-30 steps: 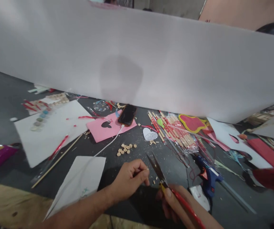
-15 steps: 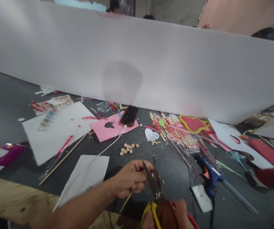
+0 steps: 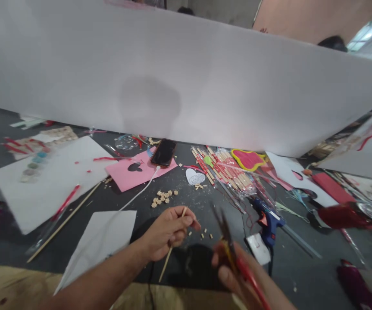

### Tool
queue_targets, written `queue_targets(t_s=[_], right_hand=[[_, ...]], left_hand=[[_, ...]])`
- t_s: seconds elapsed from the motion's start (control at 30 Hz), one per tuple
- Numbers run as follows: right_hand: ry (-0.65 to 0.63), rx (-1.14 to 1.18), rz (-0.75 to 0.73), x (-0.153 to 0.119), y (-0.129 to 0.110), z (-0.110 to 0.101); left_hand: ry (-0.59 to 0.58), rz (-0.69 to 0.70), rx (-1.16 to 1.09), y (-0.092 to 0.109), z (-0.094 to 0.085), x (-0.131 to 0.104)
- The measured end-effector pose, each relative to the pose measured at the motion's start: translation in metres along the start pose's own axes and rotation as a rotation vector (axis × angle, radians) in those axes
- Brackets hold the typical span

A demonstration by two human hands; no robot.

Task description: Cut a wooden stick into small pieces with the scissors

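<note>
From your head camera, the thin wooden stick (image 3: 172, 245) is pale, round and straight, and it sits pinched in your left hand (image 3: 168, 230) just above the dark, matte desk (image 3: 205, 206), which is dusted with crumbs of cut wood. Your right hand (image 3: 237, 275) is wrapped around the scissors (image 3: 229, 243) — dark pointed blades, red and yellow handles, all blurred, the blades angled up and away from you, just beside the stick's upper end.

Around them lie small tan wood bits (image 3: 163, 197), a white charging cable (image 3: 137, 193) running to a black phone (image 3: 164, 152) on a pink paper sheet (image 3: 130, 172), a white paper heart (image 3: 195, 176), a bagged bundle of wooden sticks (image 3: 227, 170) and a blue glue gun (image 3: 268, 219). A broad white board (image 3: 186, 73) stands across the far side and hides what is behind it.

Your left forearm reaches in from the lower left, the grip clenched on the stick with fingers curled and thumb on top; your right grip is clamped on the scissors low at the frame's edge.
</note>
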State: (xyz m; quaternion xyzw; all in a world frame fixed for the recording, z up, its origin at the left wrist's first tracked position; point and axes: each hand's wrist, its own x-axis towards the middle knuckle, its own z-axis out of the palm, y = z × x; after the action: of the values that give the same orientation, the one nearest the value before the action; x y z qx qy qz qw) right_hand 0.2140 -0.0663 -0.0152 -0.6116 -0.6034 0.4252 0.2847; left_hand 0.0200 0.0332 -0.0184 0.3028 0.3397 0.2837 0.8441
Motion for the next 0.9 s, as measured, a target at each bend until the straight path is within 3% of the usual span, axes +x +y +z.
queue_targets(t_s=[0.07, 0.13, 0.2, 0.33, 0.57, 0.7, 0.9], right_hand=[[0.316, -0.355, 0.043, 0.002, 0.005, -0.024], [0.447, -0.482, 0.060, 0.004, 0.011, -0.048], [0.545, -0.770, 0.076, 0.003, 0.018, -0.068], [0.388, -0.931, 0.196, -0.005, 0.033, -0.085], [0.366, -1.117, 0.353, -0.007, 0.045, -0.105], [0.358, -1.088, 0.352, 0.000, 0.051, -0.115], [0.430, -0.935, 0.510, -0.005, 0.058, -0.132]], left_hand=[[-0.001, 0.008, 0.011, 0.000, 0.000, 0.000], [0.005, 0.010, 0.029, 0.001, 0.001, 0.000], [0.006, 0.009, 0.042, 0.001, 0.002, 0.000], [-0.016, 0.007, 0.036, -0.001, 0.000, 0.000], [-0.022, 0.001, 0.009, -0.004, -0.004, 0.001], [-0.012, 0.006, -0.018, -0.003, -0.003, 0.001], [-0.019, 0.018, -0.058, -0.001, -0.004, 0.001]])
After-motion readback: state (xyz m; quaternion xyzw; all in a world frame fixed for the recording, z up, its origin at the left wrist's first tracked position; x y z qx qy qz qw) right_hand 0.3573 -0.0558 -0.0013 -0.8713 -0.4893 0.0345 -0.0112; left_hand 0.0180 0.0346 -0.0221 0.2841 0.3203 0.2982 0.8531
